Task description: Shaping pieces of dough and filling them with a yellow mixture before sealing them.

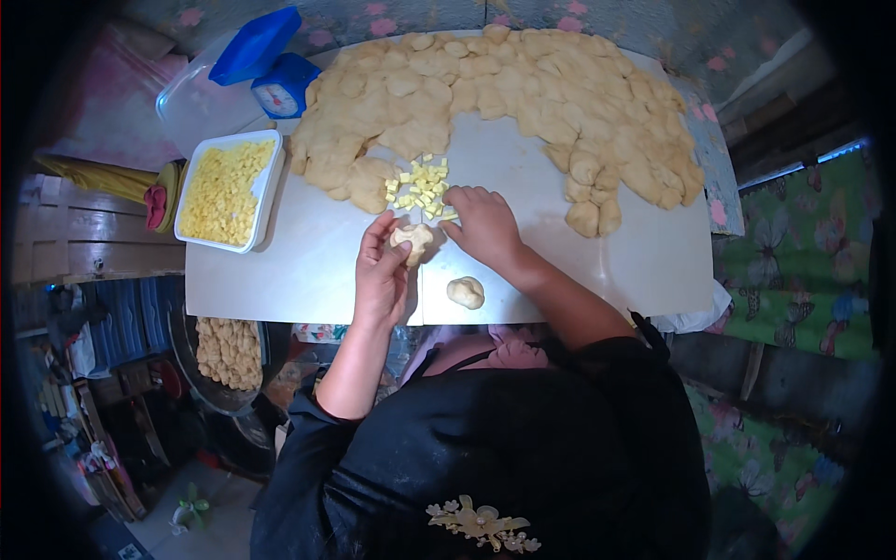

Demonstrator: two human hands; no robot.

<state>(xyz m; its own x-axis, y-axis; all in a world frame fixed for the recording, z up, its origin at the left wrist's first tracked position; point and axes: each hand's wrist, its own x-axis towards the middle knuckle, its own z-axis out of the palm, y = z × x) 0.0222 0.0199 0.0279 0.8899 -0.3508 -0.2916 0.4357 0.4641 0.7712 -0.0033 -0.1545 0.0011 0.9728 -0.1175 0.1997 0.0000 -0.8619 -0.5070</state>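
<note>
My left hand (pixel 381 271) is closed around a small piece of pale dough (pixel 412 241), held up over the near middle of the table. Just beyond it lies a loose pile of small pale-yellow cubes (pixel 417 191); their kind I cannot make out for sure. At the right edge of this pile is my right hand (pixel 487 226), palm down with curved fingers. Its thumb and fingertips are apart, with a few cubes showing between them. A rounded dough ball (pixel 465 292) rests near the table's front edge, below my right wrist.
Many flattened dough pieces (pixel 401 84) cover the far side of the white table (pixel 308 271), curving down at the right. A white tub (pixel 264 207) of yellow cubes stands at the left. Behind it is a blue scale (pixel 285 86). Below the table's left, a dark pan (pixel 201 369) holds brown pieces.
</note>
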